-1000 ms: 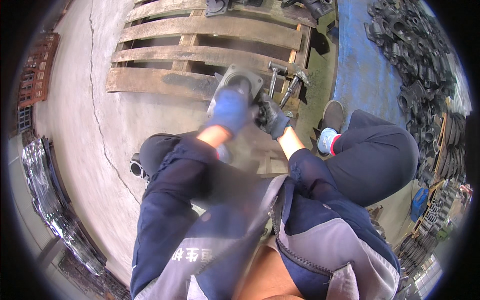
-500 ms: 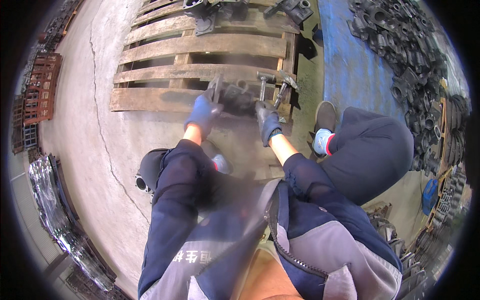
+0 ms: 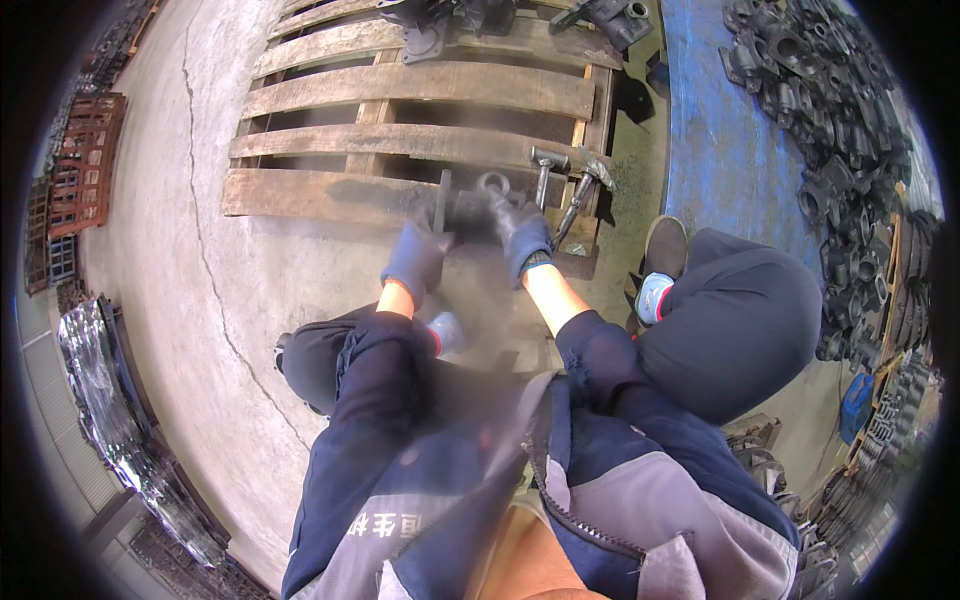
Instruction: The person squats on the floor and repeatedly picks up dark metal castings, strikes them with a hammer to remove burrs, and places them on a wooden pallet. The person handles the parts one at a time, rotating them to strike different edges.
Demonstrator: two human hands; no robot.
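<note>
A dark metal casting (image 3: pixel 468 212) with a flat flange and a round ring-shaped end rests at the near edge of the wooden pallet (image 3: pixel 300 190). My left hand (image 3: pixel 415 262), in a blue-grey glove, grips its flanged left end. On its right side, my gloved right hand (image 3: pixel 524 238) is closed around the casting near the ring. Its fingertips are dark and partly blurred. Just right of that hand, a hammer (image 3: pixel 545 170) and a second hammer (image 3: pixel 583 195) lie on the pallet's corner, heads away from me, neither held.
More castings (image 3: pixel 425 40) sit on the pallet's far side. A blue sheet (image 3: pixel 725 140) on the right bears a large heap of dark castings (image 3: pixel 800 90). My shoe (image 3: pixel 665 247) is beside the pallet's right corner. Reddish metal racks (image 3: pixel 88 150) stand far left.
My right hand has left the hammer handle and moved left onto the casting. My left hand stays on the flanged end. The view has shifted slightly.
</note>
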